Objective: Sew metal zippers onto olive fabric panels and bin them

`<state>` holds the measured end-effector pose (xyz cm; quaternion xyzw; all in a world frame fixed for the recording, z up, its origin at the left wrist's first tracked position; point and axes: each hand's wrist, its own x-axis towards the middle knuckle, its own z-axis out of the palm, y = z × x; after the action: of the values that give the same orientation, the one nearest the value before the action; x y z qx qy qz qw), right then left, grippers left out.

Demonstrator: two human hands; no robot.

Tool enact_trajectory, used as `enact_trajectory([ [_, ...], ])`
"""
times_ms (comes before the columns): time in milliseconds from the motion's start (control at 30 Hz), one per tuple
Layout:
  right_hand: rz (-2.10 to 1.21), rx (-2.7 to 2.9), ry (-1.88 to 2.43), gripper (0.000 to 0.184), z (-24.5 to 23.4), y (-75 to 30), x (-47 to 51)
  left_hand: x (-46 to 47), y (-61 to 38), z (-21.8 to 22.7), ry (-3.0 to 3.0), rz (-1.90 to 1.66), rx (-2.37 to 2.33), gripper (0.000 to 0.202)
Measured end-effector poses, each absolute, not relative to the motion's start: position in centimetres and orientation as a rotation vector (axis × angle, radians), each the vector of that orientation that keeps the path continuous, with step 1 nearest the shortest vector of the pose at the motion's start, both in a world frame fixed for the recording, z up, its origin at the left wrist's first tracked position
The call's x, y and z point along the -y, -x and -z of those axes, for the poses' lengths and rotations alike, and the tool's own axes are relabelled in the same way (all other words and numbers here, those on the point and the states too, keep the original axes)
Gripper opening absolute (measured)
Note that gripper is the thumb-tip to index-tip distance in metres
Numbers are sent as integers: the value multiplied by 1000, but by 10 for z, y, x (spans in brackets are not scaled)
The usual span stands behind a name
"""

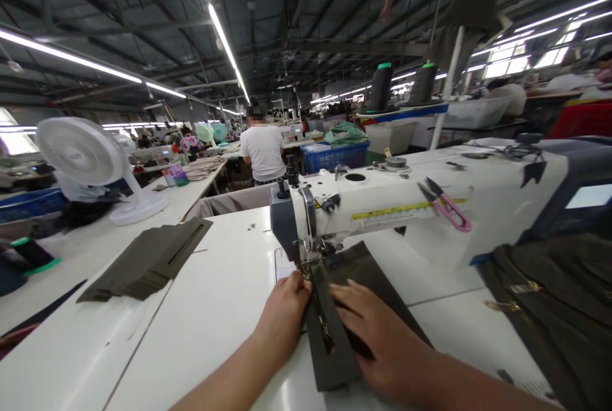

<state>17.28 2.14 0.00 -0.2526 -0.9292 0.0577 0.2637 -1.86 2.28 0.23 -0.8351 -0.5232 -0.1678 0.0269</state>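
A dark olive fabric piece [329,363] with a long slot lies under the presser foot of a white sewing machine [382,210]. Inside the slot shows a zipper [324,327] with gold-coloured metal. My left hand [283,309] pinches the left edge of this piece, close to the needle area; its fingertips are bunched together. My right hand [377,334] rests on the fabric's right side, its fingers stretched out and pointing left toward the slot. Beneath that hand, a wider part of dark olive cloth [366,264] spreads to the right.
Stacked olive fabric pieces [143,261] lie left on the table. A white fan [86,153] stands behind them. Pink-handled snips [447,207] rest against the machine arm. At right is a dark garment [559,302] with zippers. A person in white [262,150] sits ahead.
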Motion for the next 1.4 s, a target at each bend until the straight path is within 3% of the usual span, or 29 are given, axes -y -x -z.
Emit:
enact_trajectory([
  [167, 192, 2358, 412, 10, 18, -167, 15, -12, 22, -4, 2611, 565, 1604, 28],
  [333, 429, 2413, 392, 25, 19, -157, 23, 13, 25, 0, 2588, 667, 1488, 32],
  [467, 434, 2368, 405, 29, 14, -155, 27, 24, 20, 2, 2549, 718, 1399, 29],
  [1400, 296, 2298, 429, 32, 24, -141, -20, -24, 26, -1, 2566, 701, 1412, 17],
])
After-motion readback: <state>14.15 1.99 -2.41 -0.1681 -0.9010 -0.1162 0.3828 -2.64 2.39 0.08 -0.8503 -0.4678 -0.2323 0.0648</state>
